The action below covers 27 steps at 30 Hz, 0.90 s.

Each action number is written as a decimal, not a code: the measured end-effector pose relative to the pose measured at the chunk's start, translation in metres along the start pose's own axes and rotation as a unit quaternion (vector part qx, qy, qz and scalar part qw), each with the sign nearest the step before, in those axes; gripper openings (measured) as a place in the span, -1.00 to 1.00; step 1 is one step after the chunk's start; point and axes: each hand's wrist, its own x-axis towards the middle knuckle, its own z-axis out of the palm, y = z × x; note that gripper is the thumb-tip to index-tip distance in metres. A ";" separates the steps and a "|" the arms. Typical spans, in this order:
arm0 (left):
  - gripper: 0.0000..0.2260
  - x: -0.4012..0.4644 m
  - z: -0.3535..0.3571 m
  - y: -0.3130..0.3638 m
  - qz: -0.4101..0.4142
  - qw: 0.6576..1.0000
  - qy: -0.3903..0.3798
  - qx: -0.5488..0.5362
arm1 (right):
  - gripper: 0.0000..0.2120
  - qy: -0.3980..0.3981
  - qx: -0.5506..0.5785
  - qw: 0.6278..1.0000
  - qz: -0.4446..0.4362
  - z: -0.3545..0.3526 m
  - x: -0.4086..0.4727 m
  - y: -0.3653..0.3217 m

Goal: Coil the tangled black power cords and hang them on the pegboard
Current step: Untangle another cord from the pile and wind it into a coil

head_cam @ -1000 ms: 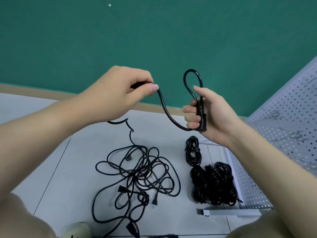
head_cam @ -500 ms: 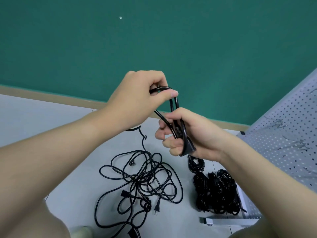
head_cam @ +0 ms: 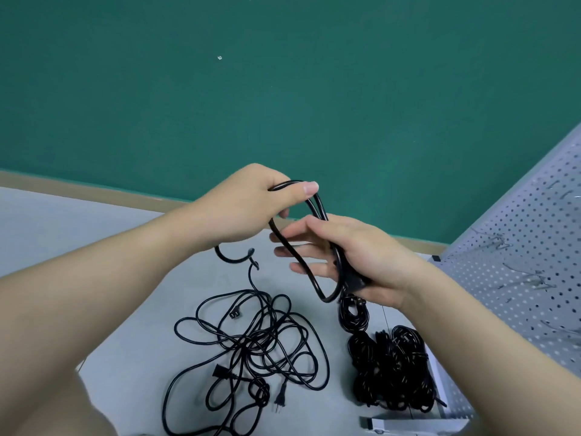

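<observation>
My left hand (head_cam: 248, 209) pinches a black power cord (head_cam: 327, 299) between thumb and forefinger at the top of a loop. The loop hangs across my right hand (head_cam: 361, 256), whose thumb holds the strands and the plug end against the palm while the fingers stretch out to the left. From my left hand the cord curls down into a tangled pile of cords (head_cam: 251, 344) on the grey floor. The white pegboard (head_cam: 518, 247) leans at the right.
Several coiled black bundles (head_cam: 393, 372) lie on the floor beside the pegboard's base, with a smaller coil (head_cam: 352, 316) just above them. Wire hooks (head_cam: 534, 278) stick out of the pegboard. A green wall stands behind. The pegboard's foot (head_cam: 377, 423) juts out at the bottom.
My left hand has carried the cord over to my right hand and laid a longer loop there. The right fingers went from curled round the strands to stretched out.
</observation>
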 end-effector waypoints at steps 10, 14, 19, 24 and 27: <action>-0.42 0.000 -0.016 0.010 -0.011 0.995 -0.029 -0.096 | -0.70 -0.018 0.044 0.997 -0.058 0.003 -0.012 -0.002; -0.53 -0.002 -0.015 0.010 0.012 0.988 -0.028 -0.152 | -0.71 0.010 0.029 0.997 -0.067 0.002 -0.011 0.000; -0.58 -0.002 0.004 0.012 0.009 0.976 0.000 -0.217 | -0.68 -0.043 0.102 0.993 -0.029 0.004 -0.013 0.003; -0.58 -0.002 0.012 0.012 0.042 0.986 0.053 -0.150 | -0.65 -0.119 0.162 0.980 0.004 0.006 -0.014 0.005; -0.59 -0.003 0.019 0.014 0.100 0.987 0.097 -0.075 | -0.63 -0.151 0.157 0.976 0.014 0.010 -0.014 0.010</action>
